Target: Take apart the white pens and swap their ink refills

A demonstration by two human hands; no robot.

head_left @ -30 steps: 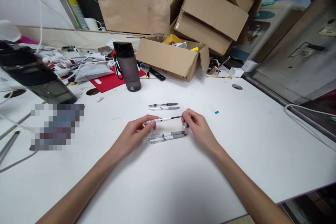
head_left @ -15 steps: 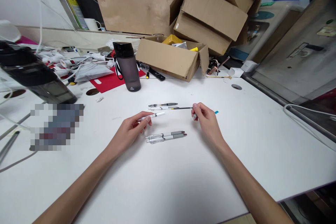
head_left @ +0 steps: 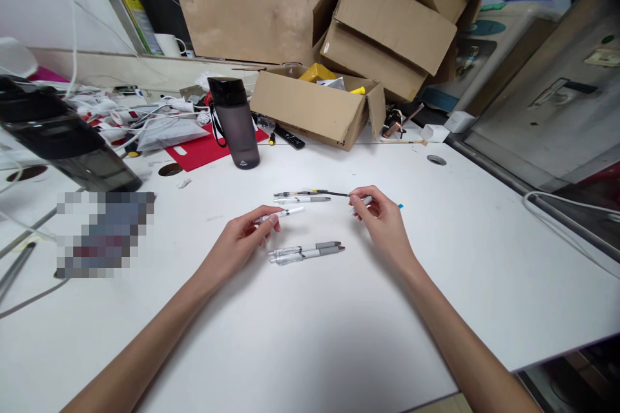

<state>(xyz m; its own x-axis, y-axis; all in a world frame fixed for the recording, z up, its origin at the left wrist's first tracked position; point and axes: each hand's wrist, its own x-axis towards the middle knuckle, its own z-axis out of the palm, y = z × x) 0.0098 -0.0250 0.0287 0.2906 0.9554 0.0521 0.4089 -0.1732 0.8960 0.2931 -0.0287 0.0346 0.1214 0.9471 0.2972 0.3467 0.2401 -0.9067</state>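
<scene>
My left hand (head_left: pixel 254 226) is closed around a white pen barrel (head_left: pixel 290 211) that points right. Between the thumb and fingertips of my right hand (head_left: pixel 378 210) is a dark pen refill (head_left: pixel 338 193), its far end reaching left over the pens. A grey pen piece (head_left: pixel 367 201) is also tucked in my right fingers. Behind my hands lie a dark-tipped clear pen (head_left: pixel 290 193) and a white and grey pen (head_left: pixel 317 199). In front, two white and grey pens (head_left: pixel 310 254) rest side by side.
A small blue strip (head_left: pixel 400 206) lies right of my right hand. Farther back stand a dark water bottle (head_left: pixel 241 132) and an open cardboard box (head_left: pixel 305 106). A remote (head_left: pixel 290 137) lies between them. Another bottle (head_left: pixel 82 142) leans at the left.
My right hand has shifted slightly left, and the refill's left end now lies farther back and left. The grey piece has turned in my right fingers. My left hand has stayed still.
</scene>
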